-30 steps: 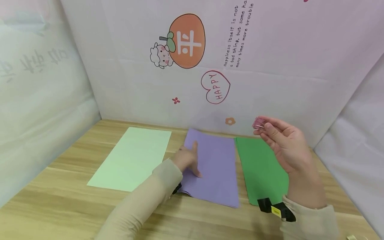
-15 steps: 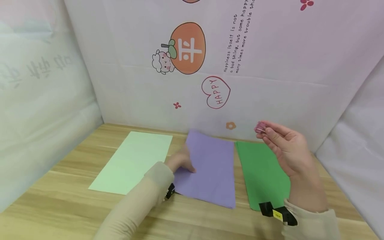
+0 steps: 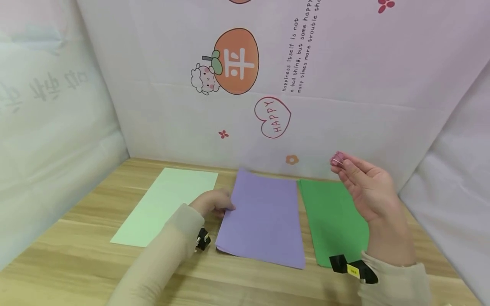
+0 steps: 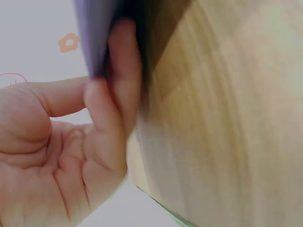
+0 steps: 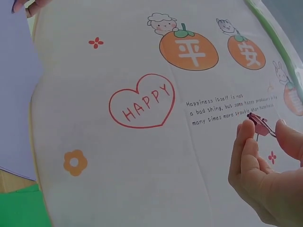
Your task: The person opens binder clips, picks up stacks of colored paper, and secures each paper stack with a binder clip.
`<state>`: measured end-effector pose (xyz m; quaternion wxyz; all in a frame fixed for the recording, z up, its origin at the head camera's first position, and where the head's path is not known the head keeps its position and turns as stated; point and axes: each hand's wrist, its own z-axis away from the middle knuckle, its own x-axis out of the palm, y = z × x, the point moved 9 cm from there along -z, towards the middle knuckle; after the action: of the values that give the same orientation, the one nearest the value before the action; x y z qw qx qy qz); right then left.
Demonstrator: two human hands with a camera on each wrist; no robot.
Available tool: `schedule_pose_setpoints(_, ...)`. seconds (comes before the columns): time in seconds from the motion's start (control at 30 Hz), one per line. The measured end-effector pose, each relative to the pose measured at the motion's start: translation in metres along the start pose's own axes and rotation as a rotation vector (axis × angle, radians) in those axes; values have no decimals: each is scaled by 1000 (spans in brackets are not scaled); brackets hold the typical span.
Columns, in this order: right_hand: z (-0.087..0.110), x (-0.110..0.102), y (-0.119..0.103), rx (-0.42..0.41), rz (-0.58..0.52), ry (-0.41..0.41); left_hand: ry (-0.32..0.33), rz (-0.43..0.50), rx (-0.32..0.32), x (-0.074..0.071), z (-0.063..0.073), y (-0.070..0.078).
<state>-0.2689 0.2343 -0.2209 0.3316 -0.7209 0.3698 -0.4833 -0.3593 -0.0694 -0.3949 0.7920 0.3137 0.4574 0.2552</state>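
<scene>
My left hand [image 3: 214, 202] pinches the left long edge of the purple paper [image 3: 266, 219] between thumb and fingers. In the left wrist view, that purple edge [image 4: 94, 33] stands up from the wood, thumb on one face and fingertips on the other. Layered edges show at the paper's near left corner. Raised above the green paper [image 3: 333, 221], my right hand [image 3: 371, 187] holds a small pink binder clip [image 3: 337, 159] with silver wire handles. The right wrist view shows the binder clip [image 5: 260, 126] between thumb and fingertips.
Pale green paper [image 3: 160, 208] lies on the wooden table [image 3: 245, 282] to the left, partly behind my left forearm. A white printed cloth [image 3: 183, 123] hangs along the back, with more cloth at both sides. The green paper lies right of the purple.
My left hand has slid left off the purple paper's face to its left edge and now pinches it. The right hand still holds the binder clip, almost in place.
</scene>
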Motion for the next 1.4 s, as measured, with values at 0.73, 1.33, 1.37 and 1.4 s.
schedule_pose_setpoints(0.73,-2,9,9,19,-22,-98,28,234,211,-30,32,10)
schedule_pose_setpoints(1.33,-2,-1,4,35,-52,-35,63,292,303,-49,51,26)
schedule_pose_setpoints(1.37,-2,-1,5,40,-46,-30,71,291,303,-51,54,27)
schedule_pose_setpoints(1.4,-2,-1,5,42,-43,-27,78,289,303,-53,56,28)
